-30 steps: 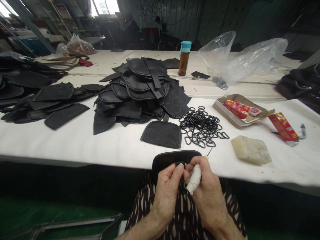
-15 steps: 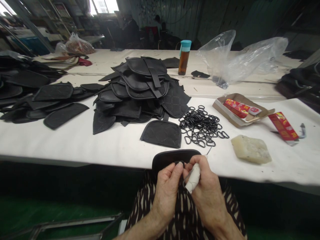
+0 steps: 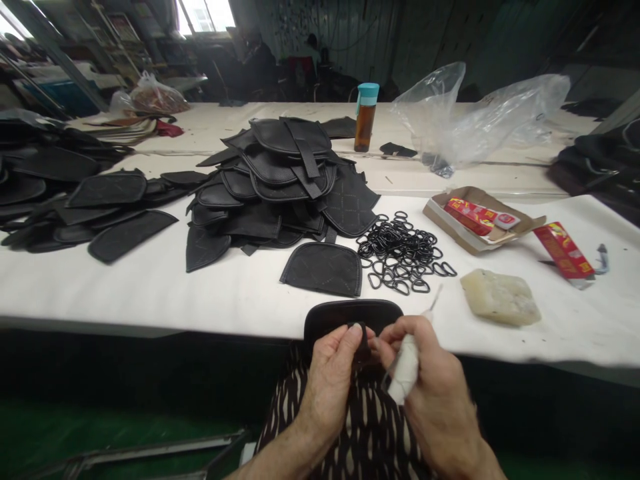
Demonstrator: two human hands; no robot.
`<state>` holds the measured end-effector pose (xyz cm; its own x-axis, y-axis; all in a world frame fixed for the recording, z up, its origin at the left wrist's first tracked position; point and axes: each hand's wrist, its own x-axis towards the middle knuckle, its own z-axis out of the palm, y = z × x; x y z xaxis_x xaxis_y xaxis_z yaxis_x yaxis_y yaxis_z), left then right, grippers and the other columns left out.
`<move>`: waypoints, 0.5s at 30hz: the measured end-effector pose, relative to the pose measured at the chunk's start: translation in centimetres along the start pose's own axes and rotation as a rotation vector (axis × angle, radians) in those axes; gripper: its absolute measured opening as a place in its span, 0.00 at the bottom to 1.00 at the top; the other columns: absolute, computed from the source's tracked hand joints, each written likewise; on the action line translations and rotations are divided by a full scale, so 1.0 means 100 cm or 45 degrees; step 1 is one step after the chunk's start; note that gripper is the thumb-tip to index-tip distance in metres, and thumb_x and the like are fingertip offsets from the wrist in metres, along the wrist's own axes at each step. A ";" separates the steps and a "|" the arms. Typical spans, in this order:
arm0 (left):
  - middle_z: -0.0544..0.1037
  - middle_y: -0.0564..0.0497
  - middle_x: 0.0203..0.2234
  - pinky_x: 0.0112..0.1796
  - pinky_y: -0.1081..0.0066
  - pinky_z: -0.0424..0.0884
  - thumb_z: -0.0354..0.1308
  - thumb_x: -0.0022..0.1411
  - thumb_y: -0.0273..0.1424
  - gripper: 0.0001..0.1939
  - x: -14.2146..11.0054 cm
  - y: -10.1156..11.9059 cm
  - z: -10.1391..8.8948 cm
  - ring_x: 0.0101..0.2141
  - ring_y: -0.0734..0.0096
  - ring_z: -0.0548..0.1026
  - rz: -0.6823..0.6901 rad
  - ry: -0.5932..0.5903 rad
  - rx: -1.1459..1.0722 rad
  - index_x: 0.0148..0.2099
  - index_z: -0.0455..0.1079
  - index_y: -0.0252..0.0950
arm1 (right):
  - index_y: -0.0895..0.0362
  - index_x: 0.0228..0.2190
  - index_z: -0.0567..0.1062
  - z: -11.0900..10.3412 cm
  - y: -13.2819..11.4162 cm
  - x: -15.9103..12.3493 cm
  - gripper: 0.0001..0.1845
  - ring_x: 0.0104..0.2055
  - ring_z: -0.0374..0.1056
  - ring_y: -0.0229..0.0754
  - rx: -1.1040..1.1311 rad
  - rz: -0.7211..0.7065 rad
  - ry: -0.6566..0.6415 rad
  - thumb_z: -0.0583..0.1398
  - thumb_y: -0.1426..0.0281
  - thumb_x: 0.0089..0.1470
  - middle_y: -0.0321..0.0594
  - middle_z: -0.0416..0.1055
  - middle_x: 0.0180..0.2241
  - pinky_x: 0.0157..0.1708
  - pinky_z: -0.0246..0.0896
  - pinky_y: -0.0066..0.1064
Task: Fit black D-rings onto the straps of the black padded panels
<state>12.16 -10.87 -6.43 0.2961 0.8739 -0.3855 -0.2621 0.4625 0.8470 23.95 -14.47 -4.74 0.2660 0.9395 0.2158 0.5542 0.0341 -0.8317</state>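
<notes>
Over my lap, at the table's front edge, rests a black leather piece (image 3: 353,311) with a rounded top. My left hand (image 3: 327,380) is closed on a short black strap (image 3: 362,343) of that piece, pinching it between thumb and fingers. My right hand (image 3: 440,387) grips an awl (image 3: 406,368) with a white wrapped handle; its thin metal tip points up and right. The right thumb and forefinger come together close beside the strap, and whether they touch it is unclear. Beyond them lies a heap of black D-rings (image 3: 400,245), beside a flat black quilted panel (image 3: 323,269).
A tall pile of black leather pieces (image 3: 290,180) stands mid-table, with more pieces (image 3: 107,189) at left. To the right are a wax-like block (image 3: 500,297), a cardboard box (image 3: 480,237), and a red packet (image 3: 565,250). Farther back stand a bottle (image 3: 367,120) and a clear plastic bag (image 3: 485,127).
My right hand has moved slightly right and down, away from the left, with the awl in it. More of the strap shows at my left fingertips. The left hand has hardly moved.
</notes>
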 end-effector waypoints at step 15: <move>0.77 0.44 0.24 0.32 0.69 0.71 0.54 0.60 0.37 0.14 -0.008 0.023 -0.004 0.24 0.69 0.75 -0.268 -0.046 -0.132 0.34 0.70 0.28 | 0.52 0.32 0.66 0.006 0.008 0.031 0.04 0.31 0.66 0.36 0.208 -0.057 0.212 0.59 0.70 0.53 0.33 0.70 0.31 0.28 0.60 0.25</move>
<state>10.97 -10.47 -4.35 0.3866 0.7515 -0.5345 -0.2837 0.6484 0.7064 24.76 -11.33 -5.02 0.3784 0.8669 0.3244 0.4367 0.1418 -0.8884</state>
